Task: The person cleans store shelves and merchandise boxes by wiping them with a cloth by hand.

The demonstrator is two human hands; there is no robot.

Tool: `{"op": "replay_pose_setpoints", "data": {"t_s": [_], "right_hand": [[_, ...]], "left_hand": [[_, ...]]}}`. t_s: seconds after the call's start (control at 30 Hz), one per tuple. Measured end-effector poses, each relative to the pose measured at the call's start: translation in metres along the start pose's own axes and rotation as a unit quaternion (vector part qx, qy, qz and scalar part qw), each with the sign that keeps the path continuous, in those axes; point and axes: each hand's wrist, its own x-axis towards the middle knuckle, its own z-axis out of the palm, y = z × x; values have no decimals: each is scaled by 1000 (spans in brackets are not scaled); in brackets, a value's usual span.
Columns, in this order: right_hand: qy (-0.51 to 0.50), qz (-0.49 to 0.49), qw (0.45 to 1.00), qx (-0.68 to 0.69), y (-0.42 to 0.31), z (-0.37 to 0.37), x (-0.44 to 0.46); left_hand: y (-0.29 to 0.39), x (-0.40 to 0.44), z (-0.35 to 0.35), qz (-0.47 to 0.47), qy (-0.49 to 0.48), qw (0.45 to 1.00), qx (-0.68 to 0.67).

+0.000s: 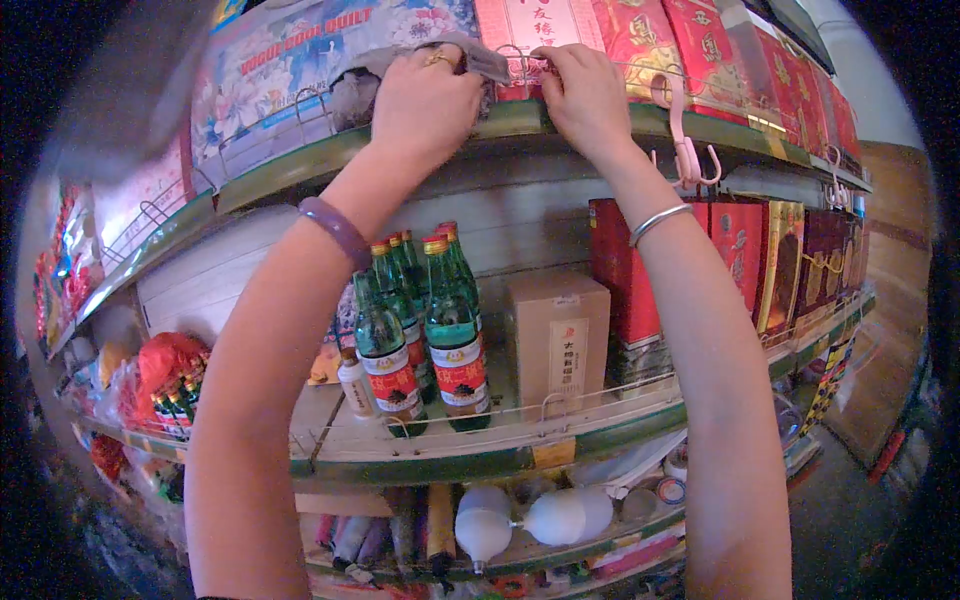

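At the top shelf's front edge, my left hand [425,105] is closed on a crumpled grey cloth [360,90], which droops over the wire rail. A ring and a purple bangle are on that hand and wrist. To its right, my right hand [590,100] has thumb and fingertips drawn together at the rail, beside a bent wire hook [515,62]; whatever they pinch is too small to make out. A silver bangle circles the right wrist. Behind the hands stand a Vogue Cool Quilt box [300,70] and a pink-red box [540,22].
Green bottles [458,360] with red caps stand on the middle shelf, beside a brown box [560,340] and red gift boxes [735,245]. A pink hook [680,130] hangs from the upper rail at right. Large white bulbs [568,515] lie on the lower shelf.
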Motion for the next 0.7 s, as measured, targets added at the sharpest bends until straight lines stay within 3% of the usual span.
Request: {"op": "replay_pose_setpoints", "data": {"t_s": [0.13,0.47,0.53,0.57,0.7], "right_hand": [[-14,-3,1000,4,-2,-3,2],[-10,-34,999,26,7,-4,0],[-1,-39,999,23,9,-1,0],[3,-42,999,22,9,1,-1],[-12,-15,1000,10,4,-2,-1]], "left_hand": [[10,17,0,-66,-68,995,32],[-51,-21,-22,-88,-159,981,67],[-65,-37,-32,-102,-139,983,58],[-71,-40,-25,-143,-173,972,69],[-46,-23,-18,-123,-152,977,89]]}}
